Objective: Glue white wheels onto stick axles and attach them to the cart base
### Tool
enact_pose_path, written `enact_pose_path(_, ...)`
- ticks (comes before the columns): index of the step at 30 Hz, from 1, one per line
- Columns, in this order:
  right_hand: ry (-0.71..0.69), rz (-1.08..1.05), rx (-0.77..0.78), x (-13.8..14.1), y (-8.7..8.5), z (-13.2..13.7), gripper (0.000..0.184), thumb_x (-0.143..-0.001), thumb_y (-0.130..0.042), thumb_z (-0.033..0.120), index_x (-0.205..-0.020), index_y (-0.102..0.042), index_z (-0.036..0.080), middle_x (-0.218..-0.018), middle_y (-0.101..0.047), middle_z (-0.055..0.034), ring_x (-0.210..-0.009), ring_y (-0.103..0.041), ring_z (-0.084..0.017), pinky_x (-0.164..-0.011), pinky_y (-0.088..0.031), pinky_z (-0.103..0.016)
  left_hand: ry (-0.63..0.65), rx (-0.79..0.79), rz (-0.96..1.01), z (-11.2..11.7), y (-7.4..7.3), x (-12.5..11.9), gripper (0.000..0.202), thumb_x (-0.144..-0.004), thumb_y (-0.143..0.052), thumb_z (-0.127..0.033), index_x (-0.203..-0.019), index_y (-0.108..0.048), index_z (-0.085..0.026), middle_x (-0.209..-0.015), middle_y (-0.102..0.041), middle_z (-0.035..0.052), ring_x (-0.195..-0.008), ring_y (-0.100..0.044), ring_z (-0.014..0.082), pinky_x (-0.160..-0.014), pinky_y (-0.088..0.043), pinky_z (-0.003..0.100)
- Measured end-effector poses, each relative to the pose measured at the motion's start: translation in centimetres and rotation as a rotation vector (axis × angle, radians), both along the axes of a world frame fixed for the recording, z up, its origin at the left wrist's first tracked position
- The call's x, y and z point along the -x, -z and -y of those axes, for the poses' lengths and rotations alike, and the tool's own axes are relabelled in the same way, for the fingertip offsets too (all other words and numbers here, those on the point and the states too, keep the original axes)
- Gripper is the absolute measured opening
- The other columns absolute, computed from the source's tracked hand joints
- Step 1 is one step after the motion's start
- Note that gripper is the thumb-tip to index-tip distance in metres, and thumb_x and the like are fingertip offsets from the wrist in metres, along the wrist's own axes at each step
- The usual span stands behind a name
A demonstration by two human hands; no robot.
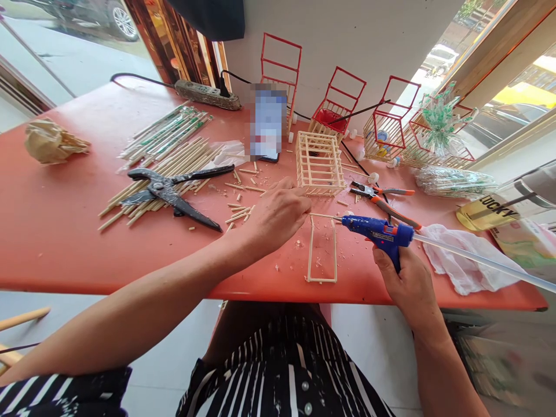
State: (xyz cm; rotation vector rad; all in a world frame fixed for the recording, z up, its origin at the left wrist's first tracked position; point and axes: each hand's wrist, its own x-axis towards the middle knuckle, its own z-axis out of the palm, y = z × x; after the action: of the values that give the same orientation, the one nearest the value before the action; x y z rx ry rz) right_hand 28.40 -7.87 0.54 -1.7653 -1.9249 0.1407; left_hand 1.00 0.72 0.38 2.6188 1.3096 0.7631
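Note:
My right hand (406,281) is wrapped round the handle of a blue hot glue gun (373,229), a long clear glue stick (473,258) trailing from its back. The nozzle points left, at the end of a thin wooden stick (322,215). My left hand (282,211) pinches the other end of that stick. Below it, a rectangular frame of sticks (322,282) lies flat on the red table (260,272). Just beyond my left hand stands a cage-like box of wooden sticks (320,165).
Large black-handled cutters (167,191) lie on a pile of sticks (130,202) at left. Orange-handled pliers (382,202) and a white cloth (464,260) are at right. Behind are a phone (268,124), a power strip (208,95) and several red-framed stick chairs (339,98).

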Motion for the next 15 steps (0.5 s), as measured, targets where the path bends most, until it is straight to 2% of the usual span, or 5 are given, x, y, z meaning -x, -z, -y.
enact_pose_path(15,0.023,-0.051,0.056,0.63,-0.74,-0.17,0.042,-0.094,-0.047,0.063,-0.087,-0.06,0.023,-0.066,-0.065,-0.0043,-0.058,-0.059,-0.024,-0.054,-0.043,-0.033,0.0,0.021,-0.001,0.07,-0.23,-0.07,0.025,-0.092,-0.056,-0.011,-0.075,-0.073,-0.015,-0.08,-0.07,0.0095,-0.087,-0.055,0.0249,-0.081,-0.045,0.039)
